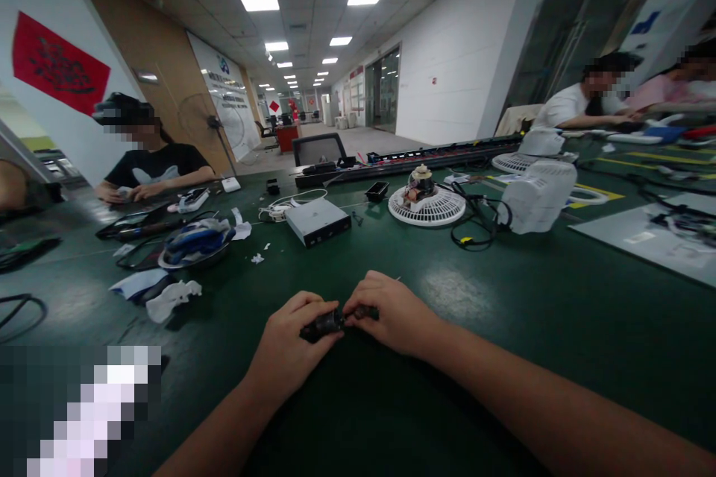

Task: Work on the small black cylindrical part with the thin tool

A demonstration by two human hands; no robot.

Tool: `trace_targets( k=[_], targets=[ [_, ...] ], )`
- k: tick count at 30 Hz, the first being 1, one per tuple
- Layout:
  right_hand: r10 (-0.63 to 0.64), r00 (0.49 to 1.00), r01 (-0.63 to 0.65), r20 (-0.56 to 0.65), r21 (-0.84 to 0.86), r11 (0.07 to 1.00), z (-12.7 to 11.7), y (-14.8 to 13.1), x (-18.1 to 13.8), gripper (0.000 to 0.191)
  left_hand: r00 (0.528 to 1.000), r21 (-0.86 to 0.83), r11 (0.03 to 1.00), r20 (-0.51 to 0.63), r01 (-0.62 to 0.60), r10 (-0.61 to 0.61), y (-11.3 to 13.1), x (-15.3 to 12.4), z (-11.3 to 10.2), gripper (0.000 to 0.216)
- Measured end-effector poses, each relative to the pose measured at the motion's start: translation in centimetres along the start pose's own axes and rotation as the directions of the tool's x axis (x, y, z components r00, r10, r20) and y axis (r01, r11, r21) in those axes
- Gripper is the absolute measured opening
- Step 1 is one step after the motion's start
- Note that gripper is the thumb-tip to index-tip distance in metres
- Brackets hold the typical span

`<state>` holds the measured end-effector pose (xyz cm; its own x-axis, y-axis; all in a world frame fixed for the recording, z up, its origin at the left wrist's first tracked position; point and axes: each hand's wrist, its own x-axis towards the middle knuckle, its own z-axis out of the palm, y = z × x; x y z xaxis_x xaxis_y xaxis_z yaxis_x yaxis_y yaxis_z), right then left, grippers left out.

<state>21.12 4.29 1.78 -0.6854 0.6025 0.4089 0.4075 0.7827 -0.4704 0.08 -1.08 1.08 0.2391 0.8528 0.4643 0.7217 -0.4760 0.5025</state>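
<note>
My left hand (pixel 291 346) and my right hand (pixel 391 313) meet over the dark green table (pixel 503 328), close to its near edge. Both are closed on one small black part (pixel 327 323) held between them. The left fingers pinch its thicker left end, the right fingers grip its thinner right end. I cannot make out what the part is. My forearms rest on or just above the table.
A grey box (pixel 318 220) lies beyond my hands. A white fan grille with a motor (pixel 426 201) and a white fan housing (pixel 537 194) sit at the right. Cables, paper scraps and a blue-white object (pixel 195 238) lie at the left. Other people sit at the left and far right.
</note>
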Motion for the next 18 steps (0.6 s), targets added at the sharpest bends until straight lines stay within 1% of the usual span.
trace_targets(
  k=[2,4,6,9,11,14,18],
  targets=[
    [-0.054,0.998,0.054,-0.011,0.045,0.998,0.3,0.0,-0.1,0.014,0.999,-0.028,0.999,0.028,-0.030,0.031,0.1,-0.1,0.0,0.037],
    [-0.066,0.998,0.068,-0.024,0.073,0.995,0.4,-0.1,-0.1,0.015,0.997,-0.066,0.997,0.061,-0.048,0.052,0.2,-0.2,0.0,0.040],
    [-0.018,0.999,0.021,-0.046,0.066,0.998,0.4,-0.4,-0.1,0.015,0.995,-0.103,0.993,0.088,-0.048,0.057,0.2,-0.3,0.0,0.039],
    [0.077,0.993,-0.077,-0.087,0.013,0.997,0.0,-0.7,-0.1,0.019,0.993,-0.146,0.988,0.097,-0.048,0.063,0.2,-0.4,0.0,0.033],
    [0.109,0.990,-0.110,-0.090,-0.014,0.994,-0.4,-0.8,0.0,0.022,0.990,-0.179,0.982,0.112,-0.061,0.082,0.2,-0.5,0.0,0.030],
    [0.128,0.989,-0.131,-0.068,-0.039,0.991,-0.7,-0.7,0.0,0.026,0.981,-0.226,0.971,0.153,-0.081,0.117,0.1,-0.6,-0.1,0.028],
    [0.125,0.992,-0.125,-0.012,-0.007,0.992,-0.9,-0.4,0.0,0.027,0.971,-0.253,0.963,0.190,-0.095,0.146,0.3,-0.6,-0.2,0.027]
  ],
)
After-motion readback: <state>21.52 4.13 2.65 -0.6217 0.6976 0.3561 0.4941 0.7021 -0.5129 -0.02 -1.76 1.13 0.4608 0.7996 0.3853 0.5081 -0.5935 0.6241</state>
